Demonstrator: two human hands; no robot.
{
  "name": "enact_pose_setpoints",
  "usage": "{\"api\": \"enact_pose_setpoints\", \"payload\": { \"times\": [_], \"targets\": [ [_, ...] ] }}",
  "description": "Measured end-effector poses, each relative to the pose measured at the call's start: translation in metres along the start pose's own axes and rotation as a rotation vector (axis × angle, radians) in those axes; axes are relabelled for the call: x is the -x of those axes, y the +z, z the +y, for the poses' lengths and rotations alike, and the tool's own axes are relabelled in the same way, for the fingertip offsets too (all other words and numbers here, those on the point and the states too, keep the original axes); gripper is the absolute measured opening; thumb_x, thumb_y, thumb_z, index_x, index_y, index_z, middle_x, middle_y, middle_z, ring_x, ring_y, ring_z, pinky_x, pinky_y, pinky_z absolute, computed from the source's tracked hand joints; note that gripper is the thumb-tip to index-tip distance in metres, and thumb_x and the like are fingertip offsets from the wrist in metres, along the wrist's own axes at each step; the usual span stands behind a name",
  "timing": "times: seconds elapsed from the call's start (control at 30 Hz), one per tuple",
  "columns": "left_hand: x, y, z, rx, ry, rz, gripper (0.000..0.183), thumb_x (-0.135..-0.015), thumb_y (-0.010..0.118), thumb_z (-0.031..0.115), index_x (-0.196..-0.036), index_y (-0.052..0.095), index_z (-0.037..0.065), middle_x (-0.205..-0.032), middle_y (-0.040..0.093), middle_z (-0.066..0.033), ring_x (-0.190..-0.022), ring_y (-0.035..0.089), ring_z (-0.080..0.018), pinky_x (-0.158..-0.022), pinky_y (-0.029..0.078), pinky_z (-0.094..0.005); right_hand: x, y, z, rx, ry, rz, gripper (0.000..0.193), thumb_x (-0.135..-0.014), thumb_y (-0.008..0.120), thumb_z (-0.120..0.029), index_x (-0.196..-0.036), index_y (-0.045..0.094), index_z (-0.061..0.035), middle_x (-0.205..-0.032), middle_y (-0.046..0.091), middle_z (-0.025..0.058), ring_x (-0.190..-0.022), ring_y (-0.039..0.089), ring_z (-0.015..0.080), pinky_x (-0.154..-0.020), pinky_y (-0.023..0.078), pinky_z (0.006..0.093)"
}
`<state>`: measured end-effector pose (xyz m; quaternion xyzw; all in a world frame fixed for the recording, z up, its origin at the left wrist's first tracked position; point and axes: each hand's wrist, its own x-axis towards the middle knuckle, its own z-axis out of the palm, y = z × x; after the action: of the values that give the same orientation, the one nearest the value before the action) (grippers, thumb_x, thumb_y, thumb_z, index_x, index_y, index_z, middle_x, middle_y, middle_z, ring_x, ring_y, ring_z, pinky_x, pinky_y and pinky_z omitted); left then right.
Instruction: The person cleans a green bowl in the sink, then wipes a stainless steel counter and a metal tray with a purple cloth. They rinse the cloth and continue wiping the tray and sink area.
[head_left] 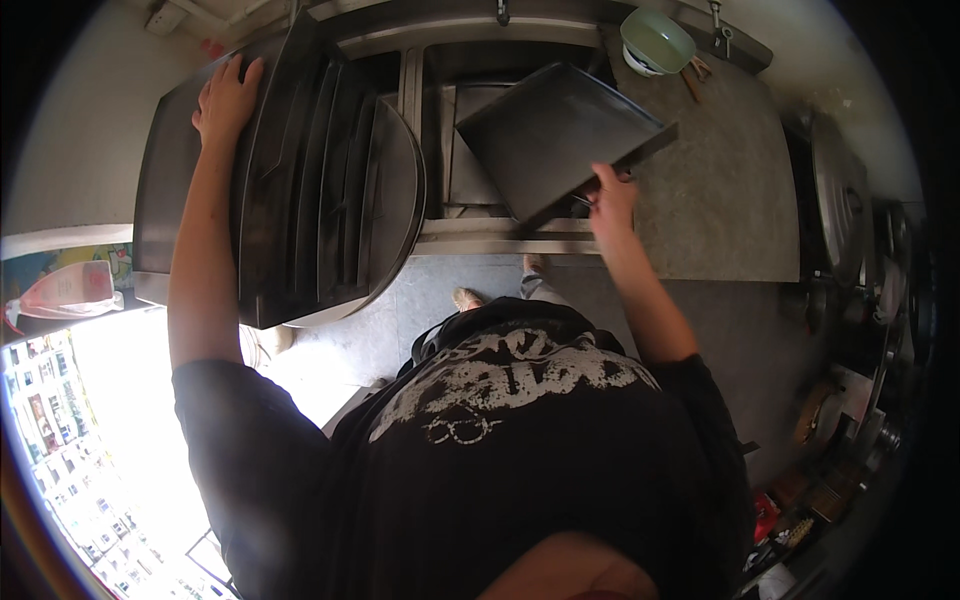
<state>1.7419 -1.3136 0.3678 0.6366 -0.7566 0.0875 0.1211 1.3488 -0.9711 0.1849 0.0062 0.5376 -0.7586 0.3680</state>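
Head — right hand (612, 202) holds tray (560, 140); left hand (226, 102) touches upright trays (270, 215).

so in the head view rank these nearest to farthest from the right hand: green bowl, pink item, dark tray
1. Dark tray: held in the right hand
2. Green bowl: upper right, beyond the hand
3. Pink item: over at the far left
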Motion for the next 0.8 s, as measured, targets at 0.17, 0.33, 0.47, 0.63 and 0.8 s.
{"api": "enact_pose_setpoints", "payload": {
  "times": [0.17, 0.33, 0.47, 0.63, 0.8],
  "targets": [
    [-0.003, 0.002, -0.008, 0.027, 0.039, 0.001, 0.063, -0.086, 0.04, 0.063, -0.136, 0.042, 0.025, -0.143, 0.039, 0.001, -0.133, 0.032, -0.0284, -0.102, 0.025, -0.0554, -0.031, 0.051, 0.09, -0.118, -0.043, 0.189, 0.047, -0.066, 0.073, -0.001, -0.107, 0.049, -0.002, -0.102, 0.056, 0.0069, -0.087, 0.056, 0.0185, -0.067, 0.048, 0.0303],
    [0.005, -0.003, -0.007, 0.012, 0.058, 0.002, 0.061, -0.087, 0.041, 0.06, -0.135, 0.044, 0.023, -0.143, 0.039, -0.0002, -0.132, 0.034, -0.0269, -0.103, 0.027, -0.053, -0.045, 0.056, 0.153, -0.09, 0.303, 0.251, 0.035, -0.07, 0.073, -0.003, -0.1, 0.055, 0.0002, -0.098, 0.06, 0.0075, -0.087, 0.056, 0.0196, -0.076, 0.046, 0.0331],
    [0.013, -0.008, -0.011, 0.005, 0.085, -0.013, 0.057, -0.09, 0.042, 0.053, -0.136, 0.044, 0.018, -0.141, 0.04, -0.0069, -0.13, 0.037, -0.0289, -0.103, 0.029, -0.0471, -0.043, 0.035, 0.165, 0.146, 0.671, -0.014, 0.021, -0.079, 0.068, -0.011, -0.094, 0.055, -0.0067, -0.091, 0.058, 0.009, -0.084, 0.058, 0.0248, -0.069, 0.049, 0.0393],
    [0.007, -0.016, -0.021, 0.102, 0.232, -0.057, 0.055, -0.092, 0.049, 0.04, -0.136, 0.041, 0.007, -0.138, 0.042, -0.0163, -0.127, 0.04, -0.0325, -0.105, 0.03, -0.0364, -0.065, 0.017, 0.135, 0.083, 0.781, -0.312, 0.023, -0.078, 0.066, -0.008, -0.096, 0.052, -0.0085, -0.097, 0.058, 0.0073, -0.091, 0.058, 0.0276, -0.077, 0.048, 0.0429],
    [0.027, -0.097, 0.025, 0.033, 0.279, -0.164, 0.057, -0.088, 0.059, 0.027, -0.137, 0.038, 0.006, -0.138, 0.043, -0.0155, -0.129, 0.039, -0.0299, -0.106, 0.031, -0.0373, -0.165, -0.008, 0.104, 0.634, 0.382, -0.36, 0.042, -0.076, 0.065, -0.015, -0.112, 0.049, -0.0022, -0.102, 0.058, 0.0092, -0.094, 0.059, 0.0254, -0.078, 0.048, 0.0406]
  ]
}}
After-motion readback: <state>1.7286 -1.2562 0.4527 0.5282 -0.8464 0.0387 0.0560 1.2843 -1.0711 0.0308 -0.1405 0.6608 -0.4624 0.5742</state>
